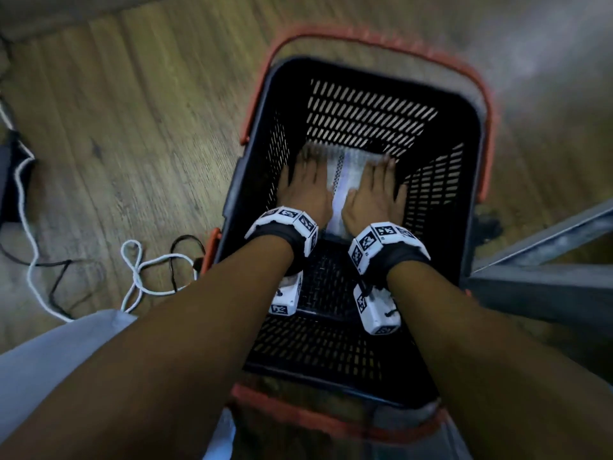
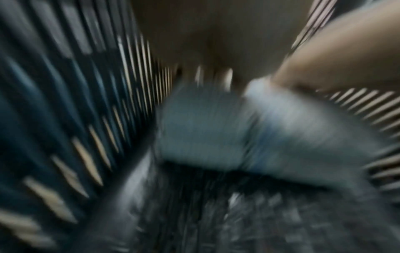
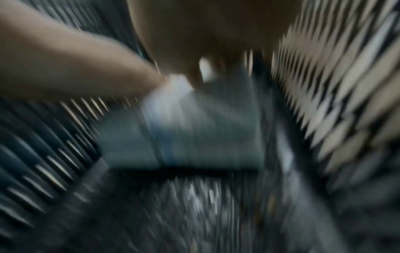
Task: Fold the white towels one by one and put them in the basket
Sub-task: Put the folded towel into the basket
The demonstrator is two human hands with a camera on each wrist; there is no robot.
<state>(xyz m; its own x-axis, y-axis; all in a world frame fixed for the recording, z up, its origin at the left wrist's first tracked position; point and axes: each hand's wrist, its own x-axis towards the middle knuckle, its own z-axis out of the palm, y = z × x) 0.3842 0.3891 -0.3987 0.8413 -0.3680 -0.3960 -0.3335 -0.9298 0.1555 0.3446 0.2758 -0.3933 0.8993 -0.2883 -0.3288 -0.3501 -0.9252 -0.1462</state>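
Note:
A folded white towel (image 1: pixel 345 180) lies in the far half of a black slotted basket (image 1: pixel 474 134) with red handles (image 1: pixel 486 94). Both my hands are down inside the basket, palms down on the towel. My left hand (image 1: pixel 306 184) covers its left part and my right hand (image 1: pixel 376 190) its right part, fingers stretched forward toward the far edge. Both wrist views are heavily blurred. In the left wrist view the towel (image 2: pixel 216 128) shows under my left hand (image 2: pixel 216 34). In the right wrist view the towel (image 3: pixel 194 128) shows under my right hand (image 3: pixel 205 34). I cannot tell whether it touches the basket floor.
The basket stands on a wooden floor (image 1: pixel 132 111). White and black cables (image 1: pixel 139 273) loop on the floor to its left, near a dark device (image 1: pixel 10 180). A grey metal frame (image 1: pixel 547 277) stands close on the right. Light cloth (image 1: pixel 49 360) fills the near-left corner.

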